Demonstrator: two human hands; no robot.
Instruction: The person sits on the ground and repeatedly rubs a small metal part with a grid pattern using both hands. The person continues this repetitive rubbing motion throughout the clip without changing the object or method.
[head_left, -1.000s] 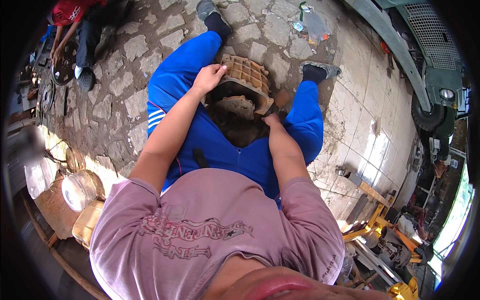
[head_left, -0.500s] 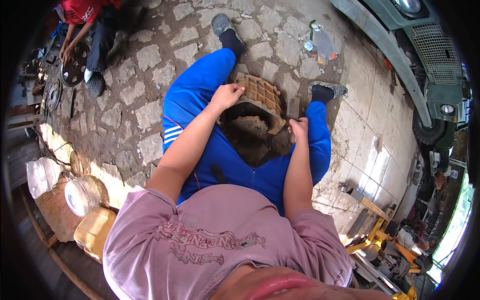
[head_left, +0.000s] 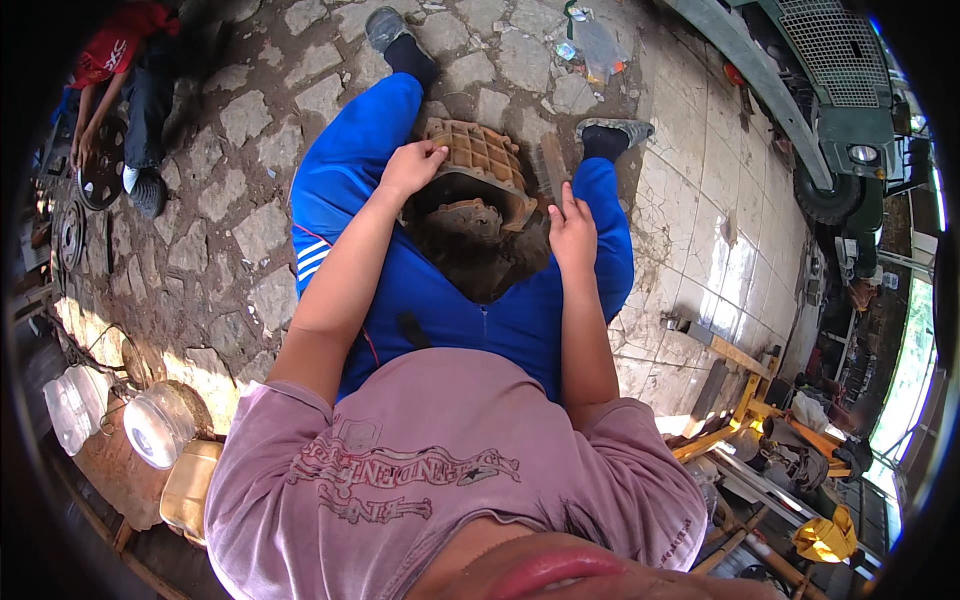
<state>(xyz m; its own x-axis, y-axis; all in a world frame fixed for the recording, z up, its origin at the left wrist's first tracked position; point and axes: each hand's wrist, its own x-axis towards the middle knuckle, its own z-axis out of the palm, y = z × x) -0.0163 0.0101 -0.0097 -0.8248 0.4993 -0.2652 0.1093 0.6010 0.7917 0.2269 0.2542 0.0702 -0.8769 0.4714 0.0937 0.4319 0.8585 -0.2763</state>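
Gripping ribbed casing (head_left: 480,150), left hand (head_left: 412,168); right hand (head_left: 573,235) clamped on brush (head_left: 553,163), end hidden; casing's inside murky.

The casting (head_left: 476,152) is rusty tan, patterned with a raised grid; the flat tool (head_left: 552,163) is brown. The trousers (head_left: 345,165) are bright blue with white stripes, the shirt (head_left: 430,410) mauve with dark-red print. A co-worker's top (head_left: 112,45) is red, the vehicle (head_left: 855,130) grey-green with a pale mesh grille (head_left: 832,45), the jug (head_left: 190,490) amber.

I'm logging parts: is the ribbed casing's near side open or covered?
Open: the ribbed casing shows a dark hollow inside its near rim.
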